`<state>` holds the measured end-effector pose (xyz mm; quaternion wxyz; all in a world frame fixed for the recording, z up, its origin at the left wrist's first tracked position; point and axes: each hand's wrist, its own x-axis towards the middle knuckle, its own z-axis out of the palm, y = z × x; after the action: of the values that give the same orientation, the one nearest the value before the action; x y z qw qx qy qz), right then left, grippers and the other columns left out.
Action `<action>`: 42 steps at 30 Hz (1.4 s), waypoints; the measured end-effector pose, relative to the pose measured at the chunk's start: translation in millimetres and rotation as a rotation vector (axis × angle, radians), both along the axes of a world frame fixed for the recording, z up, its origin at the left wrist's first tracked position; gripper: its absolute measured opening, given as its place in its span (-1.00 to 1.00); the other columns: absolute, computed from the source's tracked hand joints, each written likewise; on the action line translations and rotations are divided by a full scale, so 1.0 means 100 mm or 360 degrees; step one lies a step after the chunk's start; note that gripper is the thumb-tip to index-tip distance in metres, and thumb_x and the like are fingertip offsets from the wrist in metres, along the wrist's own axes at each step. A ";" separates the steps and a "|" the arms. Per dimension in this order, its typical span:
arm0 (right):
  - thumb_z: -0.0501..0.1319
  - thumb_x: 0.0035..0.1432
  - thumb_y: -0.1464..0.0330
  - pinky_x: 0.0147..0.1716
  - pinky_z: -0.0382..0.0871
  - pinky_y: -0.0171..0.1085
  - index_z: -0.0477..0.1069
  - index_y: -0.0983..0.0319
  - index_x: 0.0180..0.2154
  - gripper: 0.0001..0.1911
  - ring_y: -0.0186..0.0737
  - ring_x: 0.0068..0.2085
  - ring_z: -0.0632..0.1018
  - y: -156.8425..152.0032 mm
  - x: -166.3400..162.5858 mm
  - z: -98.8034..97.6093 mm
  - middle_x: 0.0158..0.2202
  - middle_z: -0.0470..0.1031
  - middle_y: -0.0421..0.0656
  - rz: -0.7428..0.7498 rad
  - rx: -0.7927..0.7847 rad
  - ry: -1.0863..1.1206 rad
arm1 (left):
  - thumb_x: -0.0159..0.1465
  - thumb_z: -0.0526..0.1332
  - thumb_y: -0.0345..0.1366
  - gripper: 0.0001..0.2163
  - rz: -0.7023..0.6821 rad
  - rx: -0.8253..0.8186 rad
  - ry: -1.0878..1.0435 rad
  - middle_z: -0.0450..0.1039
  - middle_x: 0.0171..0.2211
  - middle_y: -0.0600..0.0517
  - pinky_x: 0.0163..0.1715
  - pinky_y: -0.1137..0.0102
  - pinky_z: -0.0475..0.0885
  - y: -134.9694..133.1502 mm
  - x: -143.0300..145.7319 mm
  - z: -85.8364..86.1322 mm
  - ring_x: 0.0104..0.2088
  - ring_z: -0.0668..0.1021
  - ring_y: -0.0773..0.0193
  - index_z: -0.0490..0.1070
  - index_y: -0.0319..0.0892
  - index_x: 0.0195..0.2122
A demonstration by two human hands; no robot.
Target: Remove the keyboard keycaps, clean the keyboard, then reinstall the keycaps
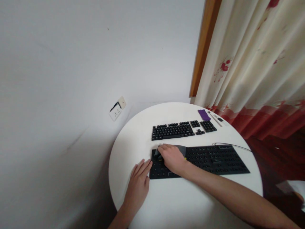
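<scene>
A black keyboard base (pixel 205 160) with its keycaps off lies on the round white table (pixel 171 203). My right hand (pixel 170 156) is closed on a grey cloth (pixel 182 150) and presses it against the base's left part. A bit of yellow shows at the cloth's edge; most of the cloth is hidden under the hand. My left hand (pixel 140 175) rests flat, fingers stretched out, its fingertips at the base's left edge. Behind the base, loose black keycaps (pixel 173 131) are laid out in keyboard order.
Toward the back right of the table are a purple cloth (pixel 204 114), a thin stick-like tool (pixel 215 119) and a small dark item (pixel 220 119). A cable (pixel 234 146) runs off the right edge. Wall sockets (pixel 115 112) are at the left; a curtain (pixel 252 70) hangs at the right.
</scene>
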<state>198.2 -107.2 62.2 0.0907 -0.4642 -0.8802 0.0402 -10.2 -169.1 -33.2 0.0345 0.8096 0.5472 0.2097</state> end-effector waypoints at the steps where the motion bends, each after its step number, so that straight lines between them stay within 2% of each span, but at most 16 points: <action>1: 0.07 0.16 0.60 -0.06 0.34 -0.21 0.40 0.30 -0.13 -0.73 -0.09 -0.06 0.51 0.02 -0.04 -0.03 -0.11 0.52 -0.02 0.0017 0.0014 -0.0022 | 0.24 -0.03 -0.58 -0.43 -0.0005 0.0000 0.0015 0.30 0.25 0.03 0.27 0.00 0.20 0.00 0.00 0.00 0.29 0.28 0.11 0.26 -0.05 0.26; 4: 0.06 0.20 0.57 -0.12 0.37 -0.19 0.41 0.30 -0.14 -0.76 -0.07 -0.11 0.53 0.04 0.00 -0.08 -0.14 0.53 -0.02 -0.0040 0.0049 -0.0077 | 0.25 -0.03 -0.57 -0.43 -0.0013 0.0003 0.0046 0.29 0.25 0.02 0.26 -0.02 0.21 0.01 -0.01 -0.01 0.29 0.27 0.10 0.23 -0.07 0.28; 7: 0.05 0.21 0.58 -0.18 0.38 -0.19 0.41 0.30 -0.16 -0.77 -0.06 -0.14 0.55 0.01 0.25 -0.08 -0.17 0.54 -0.01 -0.0192 0.0047 -0.0173 | 0.26 -0.04 -0.54 -0.45 -0.0012 0.0025 0.0056 0.30 0.25 0.00 0.25 -0.04 0.22 0.02 -0.02 -0.04 0.29 0.28 0.08 0.24 -0.10 0.27; 12: 0.08 0.13 0.64 -0.20 0.36 -0.23 0.41 0.29 -0.12 -0.69 -0.08 -0.15 0.56 -0.07 0.93 -0.05 -0.17 0.53 0.00 -0.0497 -0.0018 -0.0390 | 0.26 -0.02 -0.49 -0.47 -0.0024 0.0074 0.0022 0.31 0.24 -0.01 0.24 -0.05 0.24 0.05 -0.03 -0.09 0.28 0.30 0.05 0.25 -0.10 0.26; 17: 0.02 0.16 0.65 -0.24 0.34 -0.24 0.40 0.30 -0.10 -0.66 -0.06 -0.16 0.58 -0.15 1.72 -0.03 -0.16 0.53 0.01 -0.0845 -0.0036 -0.0548 | 0.27 -0.02 -0.49 -0.47 -0.0023 0.0085 0.0032 0.31 0.24 -0.02 0.25 -0.03 0.22 0.07 -0.04 -0.13 0.28 0.29 0.07 0.23 -0.10 0.28; 20: 0.00 0.18 0.64 -0.26 0.34 -0.24 0.40 0.30 -0.12 -0.68 -0.07 -0.17 0.59 -0.17 1.99 -0.04 -0.17 0.53 0.02 -0.1026 -0.0051 -0.0568 | 0.27 -0.03 -0.48 -0.47 -0.0030 0.0121 0.0024 0.33 0.22 -0.04 0.23 -0.04 0.23 0.08 -0.05 -0.17 0.27 0.31 0.05 0.24 -0.10 0.27; 22: 0.00 0.19 0.63 -0.26 0.35 -0.23 0.39 0.30 -0.11 -0.68 -0.06 -0.18 0.59 -0.20 1.98 -0.05 -0.17 0.54 0.02 -0.1097 -0.0034 -0.0517 | 0.27 -0.03 -0.48 -0.47 -0.0038 0.0139 0.0014 0.34 0.22 -0.04 0.23 -0.05 0.24 0.09 -0.06 -0.19 0.27 0.31 0.05 0.24 -0.10 0.27; 25: 0.01 0.19 0.61 -0.22 0.38 -0.22 0.38 0.29 -0.05 -0.66 -0.04 -0.14 0.58 -0.26 1.68 -0.10 -0.12 0.54 0.02 -0.1024 0.0010 -0.0326 | 0.28 -0.04 -0.48 -0.47 -0.0044 0.0132 0.0002 0.33 0.23 -0.04 0.24 -0.06 0.21 0.09 -0.06 -0.20 0.28 0.29 0.05 0.23 -0.09 0.28; 29: 0.02 0.17 0.65 0.04 0.34 -0.23 0.33 0.33 0.09 -0.54 -0.10 0.07 0.49 -0.42 0.97 -0.21 0.07 0.47 0.06 -0.0606 0.0053 0.0000 | 0.28 -0.04 -0.48 -0.48 -0.0041 0.0116 0.0001 0.33 0.23 -0.02 0.24 -0.05 0.20 0.09 -0.07 -0.19 0.28 0.30 0.05 0.23 -0.07 0.27; 31: 0.04 0.21 0.61 0.14 0.28 -0.21 0.34 0.36 0.10 -0.58 -0.10 0.14 0.43 -0.52 0.65 -0.27 0.11 0.44 0.07 -0.0265 0.0079 0.0079 | 0.28 -0.04 -0.48 -0.48 -0.0048 0.0111 0.0007 0.34 0.22 -0.02 0.24 -0.05 0.21 0.09 -0.07 -0.18 0.28 0.30 0.05 0.23 -0.07 0.27; 32: 0.05 0.24 0.58 0.17 0.26 -0.18 0.33 0.36 0.11 -0.59 -0.09 0.17 0.41 -0.56 0.53 -0.30 0.13 0.43 0.07 -0.0096 0.0092 0.0095 | 0.28 -0.04 -0.48 -0.48 -0.0052 0.0110 0.0008 0.34 0.22 -0.02 0.23 -0.05 0.21 0.09 -0.07 -0.18 0.28 0.30 0.04 0.24 -0.07 0.27; 34: 0.08 0.27 0.53 0.17 0.28 -0.14 0.34 0.38 0.11 -0.62 -0.06 0.18 0.40 -0.62 0.41 -0.34 0.13 0.43 0.08 0.0045 0.0126 0.0123 | 0.28 -0.05 -0.48 -0.48 -0.0057 0.0106 0.0010 0.33 0.22 -0.02 0.23 -0.06 0.22 0.08 -0.07 -0.17 0.28 0.29 0.04 0.24 -0.08 0.26; 37: 0.11 0.26 0.53 0.17 0.30 -0.14 0.36 0.35 0.11 -0.62 -0.07 0.17 0.42 -0.66 0.53 -0.37 0.13 0.44 0.03 0.0005 0.0135 0.0157 | 0.28 -0.04 -0.48 -0.47 -0.0044 0.0097 0.0007 0.32 0.23 -0.01 0.24 -0.05 0.21 0.07 -0.05 -0.15 0.28 0.29 0.05 0.24 -0.08 0.27; 42: 0.04 0.10 0.69 0.15 0.34 -0.12 0.43 0.32 0.07 -0.48 -0.07 0.14 0.46 -0.70 1.27 -0.34 0.12 0.47 -0.03 -0.0366 0.0140 0.0051 | 0.28 -0.04 -0.50 -0.47 -0.0038 0.0075 0.0027 0.29 0.25 -0.02 0.26 -0.03 0.20 0.04 -0.03 -0.10 0.29 0.27 0.07 0.21 -0.11 0.29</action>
<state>325.0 -177.1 28.1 0.1291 -0.5571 -0.8204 -0.0018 -12.7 -165.0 -43.6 0.0132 0.8184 0.5327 0.2152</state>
